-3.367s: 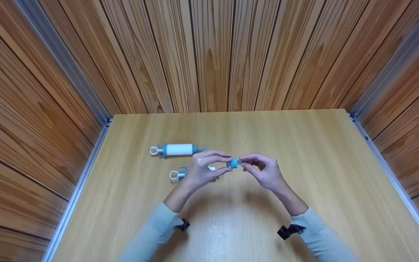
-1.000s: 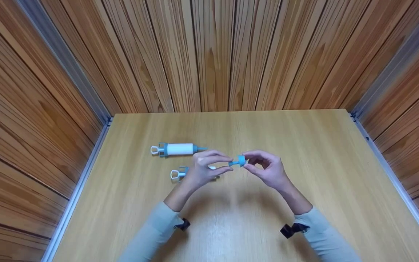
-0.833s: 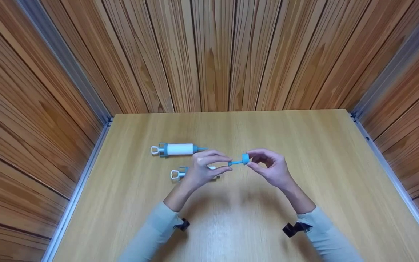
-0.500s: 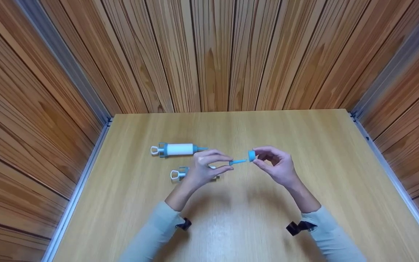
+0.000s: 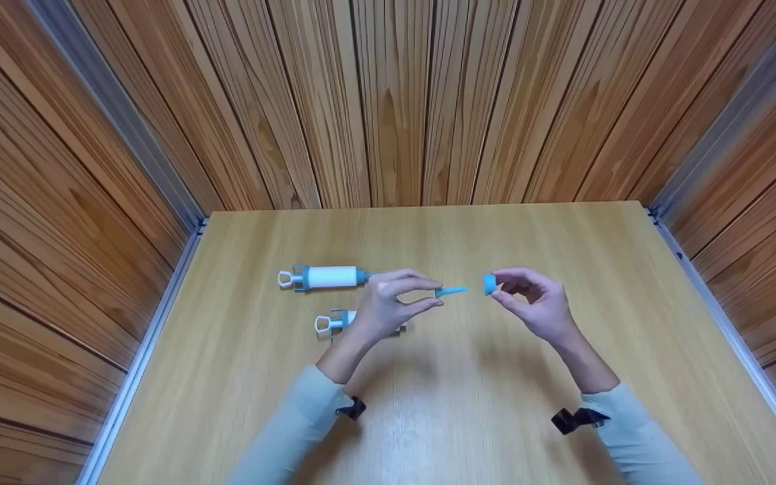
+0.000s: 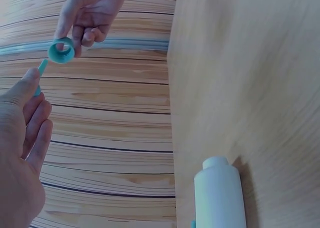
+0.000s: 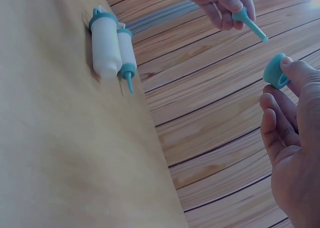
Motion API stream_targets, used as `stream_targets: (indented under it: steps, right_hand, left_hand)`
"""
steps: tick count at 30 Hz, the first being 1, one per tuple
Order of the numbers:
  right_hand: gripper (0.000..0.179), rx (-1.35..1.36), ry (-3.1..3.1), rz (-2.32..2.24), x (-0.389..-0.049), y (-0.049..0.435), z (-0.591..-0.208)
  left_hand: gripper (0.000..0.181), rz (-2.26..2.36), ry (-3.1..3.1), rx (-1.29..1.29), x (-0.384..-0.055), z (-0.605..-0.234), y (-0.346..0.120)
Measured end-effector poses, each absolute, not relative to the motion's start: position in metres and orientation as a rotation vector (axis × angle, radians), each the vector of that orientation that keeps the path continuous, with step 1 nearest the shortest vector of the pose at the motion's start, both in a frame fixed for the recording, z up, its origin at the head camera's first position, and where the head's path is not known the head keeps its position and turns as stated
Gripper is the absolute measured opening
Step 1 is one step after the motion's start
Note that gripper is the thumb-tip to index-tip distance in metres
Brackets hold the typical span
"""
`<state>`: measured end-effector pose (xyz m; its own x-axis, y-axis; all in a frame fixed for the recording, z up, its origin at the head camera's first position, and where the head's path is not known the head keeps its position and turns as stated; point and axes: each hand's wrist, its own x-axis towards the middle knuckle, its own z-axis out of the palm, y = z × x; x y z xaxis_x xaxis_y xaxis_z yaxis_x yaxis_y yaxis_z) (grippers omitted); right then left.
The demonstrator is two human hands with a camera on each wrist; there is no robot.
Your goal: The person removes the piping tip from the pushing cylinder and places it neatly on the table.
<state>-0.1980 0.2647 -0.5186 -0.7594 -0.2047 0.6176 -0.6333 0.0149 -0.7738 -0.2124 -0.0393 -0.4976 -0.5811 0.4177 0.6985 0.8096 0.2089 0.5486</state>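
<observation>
My left hand (image 5: 395,303) pinches a slim teal nozzle (image 5: 452,291) by its wider end, the thin tip toward the right. Thumb and fingers of my right hand (image 5: 537,303) hold a short teal ring cap (image 5: 490,284), apart from the nozzle's tip. The left wrist view looks through the hollow ring cap (image 6: 61,51). Below and behind the left hand lies an icing-type syringe (image 5: 341,321), partly hidden by that hand. Its white barrel (image 7: 104,48) ends in a bare neck in the right wrist view.
A second syringe (image 5: 332,276) with a white barrel, a loop handle and a fitted teal nozzle lies farther back on the wooden table (image 5: 563,242). Wood-plank walls (image 5: 395,101) with metal edge rails (image 5: 139,135) enclose the table on the back and sides.
The ring cap, earlier around the nozzle, has slid off over its tip. My right hand has carried it right, and both hands have shifted slightly up and to the right.
</observation>
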Motion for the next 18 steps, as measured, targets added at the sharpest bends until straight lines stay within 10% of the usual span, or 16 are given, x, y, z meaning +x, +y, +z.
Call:
stream_targets:
  steps: [18]
  right_hand:
    - [0.037,0.696,-2.093,1.718,-0.200,0.303,-0.533]
  left_hand:
    - [0.026,-1.859,-2.321,-0.894,-0.216,-0.505,-0.012]
